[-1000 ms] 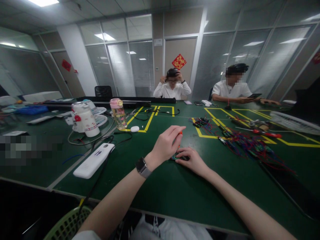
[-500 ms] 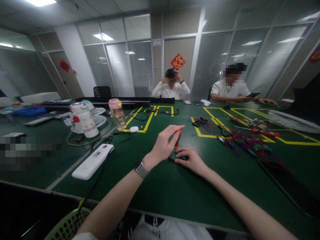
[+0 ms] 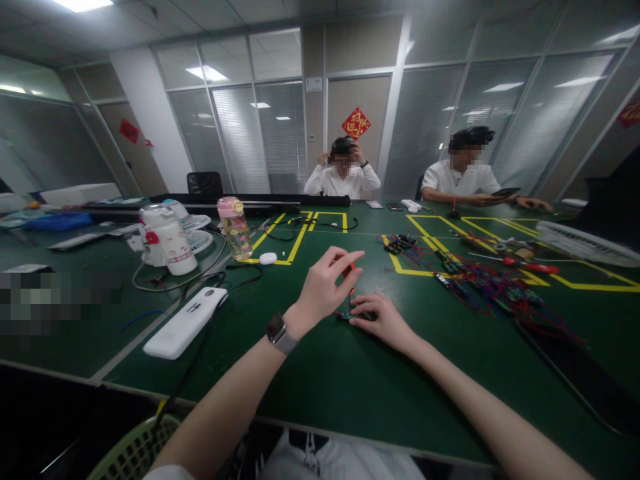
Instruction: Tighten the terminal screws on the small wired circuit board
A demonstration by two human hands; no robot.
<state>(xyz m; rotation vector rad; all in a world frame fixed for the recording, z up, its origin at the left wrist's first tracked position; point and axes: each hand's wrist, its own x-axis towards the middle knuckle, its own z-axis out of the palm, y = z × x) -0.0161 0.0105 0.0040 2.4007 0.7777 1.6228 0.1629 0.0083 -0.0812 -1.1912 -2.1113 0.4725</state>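
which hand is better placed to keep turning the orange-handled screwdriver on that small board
Left. The left hand already grips the orange-handled screwdriver upright over the small dark circuit board, while the right hand pins that board flat.

Glass-partitioned office workroom: green workbench (image 3: 350,393) strewn with wired boards (image 3: 495,290).

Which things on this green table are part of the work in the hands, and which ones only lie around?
In use:
- left hand, grip on a red-handled screwdriver
- right hand, pressing down a small circuit board

Lying about:
- pink-capped bottle
- white power bank
- white earbud case
- pile of wired boards
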